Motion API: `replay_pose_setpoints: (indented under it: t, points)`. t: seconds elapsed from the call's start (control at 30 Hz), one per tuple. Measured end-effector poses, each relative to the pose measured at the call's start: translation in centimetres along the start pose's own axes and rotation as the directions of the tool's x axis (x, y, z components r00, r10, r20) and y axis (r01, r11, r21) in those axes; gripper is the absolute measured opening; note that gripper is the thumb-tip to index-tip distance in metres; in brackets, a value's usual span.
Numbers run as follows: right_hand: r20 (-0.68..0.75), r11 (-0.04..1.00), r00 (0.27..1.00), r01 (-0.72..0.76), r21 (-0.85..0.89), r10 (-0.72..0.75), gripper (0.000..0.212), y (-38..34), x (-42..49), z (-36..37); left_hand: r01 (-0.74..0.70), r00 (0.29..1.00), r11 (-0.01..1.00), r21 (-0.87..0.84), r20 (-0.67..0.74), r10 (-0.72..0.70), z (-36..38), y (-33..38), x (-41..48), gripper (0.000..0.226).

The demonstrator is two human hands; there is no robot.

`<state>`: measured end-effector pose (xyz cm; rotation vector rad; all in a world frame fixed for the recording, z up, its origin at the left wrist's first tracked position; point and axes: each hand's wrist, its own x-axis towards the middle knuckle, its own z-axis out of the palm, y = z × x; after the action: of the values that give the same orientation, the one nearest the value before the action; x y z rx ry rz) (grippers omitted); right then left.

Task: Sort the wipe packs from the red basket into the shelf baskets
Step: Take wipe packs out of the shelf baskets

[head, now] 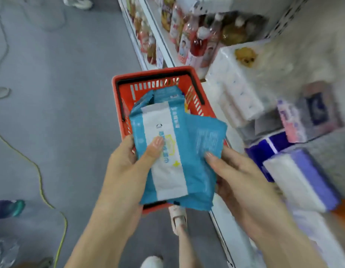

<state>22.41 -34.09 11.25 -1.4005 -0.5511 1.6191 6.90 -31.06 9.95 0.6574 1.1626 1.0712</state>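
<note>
A: Can u read the top wipe pack?
B: No, print's too blurred. Left hand covers its lower left; packs beneath mostly hidden.
A: Red basket?
B: Near rim & inside hidden by packs + hands.
A: Shelf?
B: Bottles smeared, labels unreadable; tissue packs cut off at right edge.

Your left hand and right hand grip blue wipe packs (more below) over the red basket, shelf at right.
</note>
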Motion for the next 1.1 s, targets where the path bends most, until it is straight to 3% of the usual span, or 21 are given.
replay_pose_setpoints:
  t: [0.13,0.23,0.33,0.43,0.5,0.57,0.67,0.7,0.87,0.93,1.1]
  points:
    - [-0.233,0.979,0.966,0.146,0.145,-0.110,0.032,-0.1,-11.5,0.0,-0.034,0.999,0.998,0.052,0.035,0.032,-1.1,2.7,-8.8,0.022]
    - [-0.369,0.948,0.895,0.305,0.094,-0.252,0.023,-0.9,-20.5,-0.4,-0.071,0.982,0.993,0.097,0.180,0.052,0.1,4.6,-15.8,0.029]
    - [-0.462,0.895,0.771,0.419,-0.151,-0.439,0.013,-1.6,-28.6,0.1,0.024,0.930,0.998,0.055,0.366,-0.043,3.5,5.5,-23.4,0.039]
    - [-0.442,0.768,0.640,0.423,-0.480,-0.629,0.015,-1.6,-35.0,0.2,0.107,0.844,0.994,0.001,0.528,-0.091,7.7,5.3,-30.8,0.044]
    - [-0.441,0.723,0.599,0.383,-0.575,-0.668,0.033,-1.1,-38.8,-1.0,0.198,0.766,0.980,-0.032,0.629,-0.134,10.2,5.1,-35.6,0.053]
    - [-0.488,0.745,0.576,0.388,-0.543,-0.656,0.047,-0.8,-42.7,-2.8,0.300,0.688,0.954,-0.017,0.697,-0.204,12.3,4.8,-39.7,0.057]
    - [-0.541,0.770,0.553,0.520,-0.370,-0.634,0.019,0.2,-49.7,-6.6,0.387,0.577,0.922,0.020,0.775,-0.259,15.5,3.2,-46.1,0.077]
    - [-0.577,0.764,0.516,0.538,-0.357,-0.633,0.018,0.7,-52.3,-8.1,0.386,0.555,0.921,0.051,0.785,-0.275,16.6,2.4,-48.4,0.079]
    - [-0.791,0.772,0.246,0.501,-0.390,-0.560,0.031,6.9,-68.1,-16.4,0.302,0.552,0.930,0.208,0.757,-0.349,22.8,-4.1,-63.1,0.056]
    - [-0.847,0.786,0.151,0.482,-0.387,-0.509,0.029,10.1,-75.1,-19.4,0.332,0.510,0.914,0.232,0.771,-0.381,25.0,-7.4,-69.9,0.052]
    - [-0.930,0.824,0.101,0.505,-0.259,-0.354,0.032,16.8,-89.6,-24.6,0.342,0.310,0.870,0.356,0.831,-0.462,28.3,-13.9,-85.6,0.043]
